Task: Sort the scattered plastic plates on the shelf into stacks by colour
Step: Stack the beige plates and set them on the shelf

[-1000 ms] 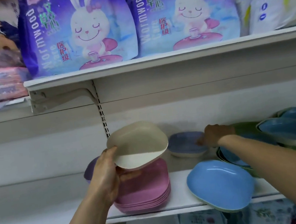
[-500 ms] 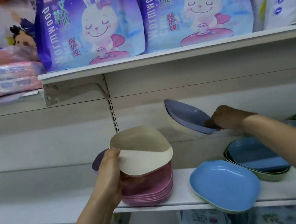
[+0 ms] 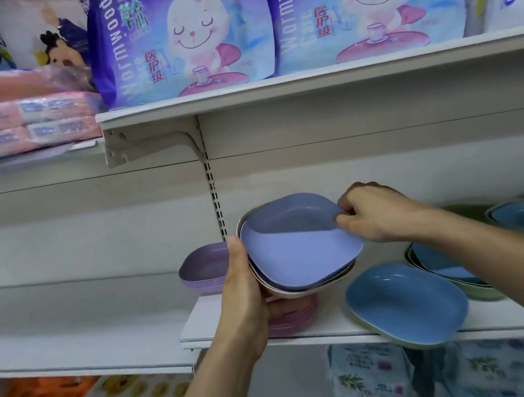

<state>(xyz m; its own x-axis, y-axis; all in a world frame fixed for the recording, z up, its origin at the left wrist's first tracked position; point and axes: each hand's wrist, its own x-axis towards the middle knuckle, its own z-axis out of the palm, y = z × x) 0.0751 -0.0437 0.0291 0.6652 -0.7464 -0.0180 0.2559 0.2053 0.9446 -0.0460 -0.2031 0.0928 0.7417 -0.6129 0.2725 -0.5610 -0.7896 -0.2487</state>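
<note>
The periwinkle plate (image 3: 298, 247) you hold is nested in a cream plate (image 3: 288, 294), above a pink stack (image 3: 294, 321) and beside a lilac stack (image 3: 204, 268). To your right lies a sky-blue plate (image 3: 406, 306) with a pale green underside. Overhead, the purple packs (image 3: 181, 33) show a white rabbit on a pink cushion.

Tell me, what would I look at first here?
Probably the purple-blue plate in the middle, nested in a cream plate; the left hand grips both and the right hand pinches its rim. Above, two purple bunny bags fill the top shelf.
</note>
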